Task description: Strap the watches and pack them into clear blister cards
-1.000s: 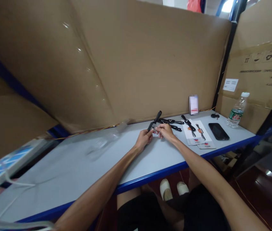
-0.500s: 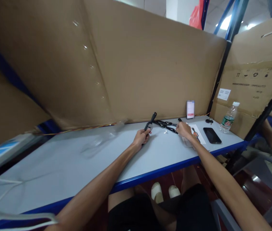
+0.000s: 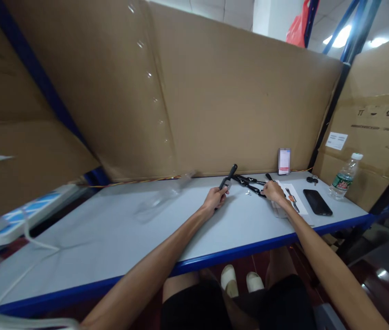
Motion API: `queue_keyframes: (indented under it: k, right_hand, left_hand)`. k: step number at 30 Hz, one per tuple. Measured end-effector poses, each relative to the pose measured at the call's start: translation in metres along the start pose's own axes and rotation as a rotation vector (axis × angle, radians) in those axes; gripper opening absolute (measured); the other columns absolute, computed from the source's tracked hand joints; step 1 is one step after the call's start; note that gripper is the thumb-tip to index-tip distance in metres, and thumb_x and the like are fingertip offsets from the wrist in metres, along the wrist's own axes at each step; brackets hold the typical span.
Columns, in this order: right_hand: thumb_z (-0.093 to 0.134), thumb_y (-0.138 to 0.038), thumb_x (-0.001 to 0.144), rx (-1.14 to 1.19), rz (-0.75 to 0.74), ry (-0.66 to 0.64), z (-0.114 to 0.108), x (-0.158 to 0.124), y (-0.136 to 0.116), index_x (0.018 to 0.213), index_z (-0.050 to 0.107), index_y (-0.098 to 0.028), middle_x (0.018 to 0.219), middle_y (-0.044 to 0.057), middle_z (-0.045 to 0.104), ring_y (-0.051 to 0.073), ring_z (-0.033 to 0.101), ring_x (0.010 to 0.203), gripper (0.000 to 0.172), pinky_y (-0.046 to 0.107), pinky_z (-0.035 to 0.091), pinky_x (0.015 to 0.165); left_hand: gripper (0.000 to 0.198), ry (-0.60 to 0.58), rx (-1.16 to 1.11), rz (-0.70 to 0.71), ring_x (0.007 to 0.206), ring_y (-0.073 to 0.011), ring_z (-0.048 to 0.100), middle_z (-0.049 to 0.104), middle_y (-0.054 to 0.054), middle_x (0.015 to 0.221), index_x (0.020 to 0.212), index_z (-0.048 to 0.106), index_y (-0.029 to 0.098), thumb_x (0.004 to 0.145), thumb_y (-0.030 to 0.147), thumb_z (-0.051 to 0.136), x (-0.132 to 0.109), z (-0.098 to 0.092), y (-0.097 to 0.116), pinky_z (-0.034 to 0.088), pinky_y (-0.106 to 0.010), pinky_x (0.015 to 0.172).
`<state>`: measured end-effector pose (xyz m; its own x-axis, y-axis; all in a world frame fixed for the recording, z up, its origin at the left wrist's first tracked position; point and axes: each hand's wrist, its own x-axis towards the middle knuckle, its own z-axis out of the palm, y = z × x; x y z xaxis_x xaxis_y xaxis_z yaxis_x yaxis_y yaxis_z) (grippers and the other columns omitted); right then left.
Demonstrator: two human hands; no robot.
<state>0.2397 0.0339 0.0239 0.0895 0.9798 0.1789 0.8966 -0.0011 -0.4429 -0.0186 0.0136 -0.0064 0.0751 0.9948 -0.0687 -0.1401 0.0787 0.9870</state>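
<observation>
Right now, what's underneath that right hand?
Printed cards peek out from under the right hand, and a black handle juts past its far side. Whatever lies directly beneath the hand is covered, and whether it grips anything can't be seen.

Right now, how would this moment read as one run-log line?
left hand: gripping black tool | right hand: at cards, grip unclear | small shiny pieces: on table between hands

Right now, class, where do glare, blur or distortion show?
All in the head view: the ceiling light at upper right is blown out; the right-hand carton has soft printing; the upright phone has a pixelated screen; the black tool in the left hand lacks fine detail; the slanting blue post likely shows wide-angle stretch.
</observation>
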Motion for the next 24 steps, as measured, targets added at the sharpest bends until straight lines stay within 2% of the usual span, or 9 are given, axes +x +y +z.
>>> queue_keyframes:
  k: [3, 7, 9, 12, 14, 17, 21, 24]
  right_hand:
    - [0.076, -0.023, 0.082, 0.232, -0.084, 0.031, -0.002, -0.006, -0.021, 0.071, 0.076, -0.018, 0.075, 0.008, 0.075, 0.020, 0.072, 0.076, 0.012, 0.023, 0.047, 0.061]
    - [0.068, -0.022, 0.088, 0.716, -0.119, -0.211, 0.004, -0.006, -0.067, 0.069, 0.066, -0.016, 0.058, 0.000, 0.065, 0.010, 0.057, 0.046, 0.019, 0.019, 0.044, 0.046]
    - [0.067, -0.018, 0.088, 0.891, -0.082, -0.293, 0.010, -0.002, -0.087, 0.068, 0.061, -0.017, 0.054, -0.001, 0.063, 0.009, 0.053, 0.042, 0.021, 0.019, 0.045, 0.043]
    - [0.068, -0.014, 0.086, 1.026, -0.024, -0.354, 0.022, 0.004, -0.103, 0.068, 0.058, -0.016, 0.057, 0.001, 0.066, 0.010, 0.056, 0.044, 0.021, 0.019, 0.046, 0.043]
    - [0.068, -0.014, 0.084, 1.049, 0.010, -0.360, 0.031, 0.006, -0.106, 0.068, 0.058, -0.016, 0.060, 0.003, 0.069, 0.010, 0.056, 0.045, 0.019, 0.019, 0.044, 0.043]
    - [0.067, -0.018, 0.083, 0.985, 0.028, -0.254, 0.046, 0.007, -0.106, 0.068, 0.062, -0.016, 0.060, 0.001, 0.068, 0.009, 0.051, 0.044, 0.015, 0.018, 0.036, 0.042]
    - [0.067, -0.026, 0.079, 0.741, -0.011, -0.080, 0.061, 0.008, -0.103, 0.065, 0.067, -0.018, 0.059, -0.002, 0.066, 0.012, 0.056, 0.055, 0.017, 0.021, 0.038, 0.054]
    - [0.068, -0.029, 0.078, 0.609, -0.054, -0.035, 0.064, 0.008, -0.102, 0.065, 0.068, -0.019, 0.063, -0.002, 0.067, 0.014, 0.060, 0.065, 0.016, 0.023, 0.039, 0.060]
  left_hand:
    - [0.030, -0.044, -0.056, -0.043, 0.034, -0.0025, 0.025, 0.039, 0.008, 0.049, 0.078, 0.055, 0.016, 0.090, 0.039, 0.070, -0.003, 0.000, 0.004, 0.009, -0.018, 0.037]
    - [0.025, -0.083, -0.089, -0.113, 0.035, -0.0021, 0.025, 0.039, 0.008, 0.051, 0.079, 0.055, 0.015, 0.094, 0.032, 0.064, -0.008, -0.001, 0.008, 0.009, -0.017, 0.037]
    - [0.023, -0.077, -0.090, -0.131, 0.034, -0.0021, 0.024, 0.039, 0.008, 0.051, 0.078, 0.055, 0.015, 0.096, 0.028, 0.060, -0.009, -0.001, 0.009, 0.009, -0.017, 0.037]
    - [0.024, -0.051, -0.090, -0.149, 0.034, -0.0021, 0.024, 0.038, 0.008, 0.050, 0.077, 0.055, 0.014, 0.098, 0.026, 0.057, -0.010, 0.000, 0.011, 0.010, -0.017, 0.036]
    - [0.025, -0.042, -0.090, -0.160, 0.034, -0.0019, 0.024, 0.037, 0.008, 0.050, 0.077, 0.055, 0.013, 0.099, 0.026, 0.056, -0.010, 0.000, 0.011, 0.010, -0.016, 0.036]
    - [0.025, -0.043, -0.101, -0.159, 0.035, -0.0017, 0.025, 0.037, 0.008, 0.051, 0.078, 0.056, 0.013, 0.099, 0.027, 0.057, -0.009, 0.000, 0.010, 0.010, -0.016, 0.037]
    - [0.033, -0.031, -0.138, -0.161, 0.035, -0.0020, 0.026, 0.038, 0.007, 0.052, 0.080, 0.057, 0.012, 0.100, 0.038, 0.056, -0.009, -0.002, 0.009, 0.010, -0.016, 0.036]
    - [0.038, -0.011, -0.175, -0.148, 0.035, -0.0025, 0.026, 0.038, 0.007, 0.052, 0.083, 0.057, 0.012, 0.103, 0.044, 0.049, -0.009, -0.002, 0.008, 0.010, -0.015, 0.036]
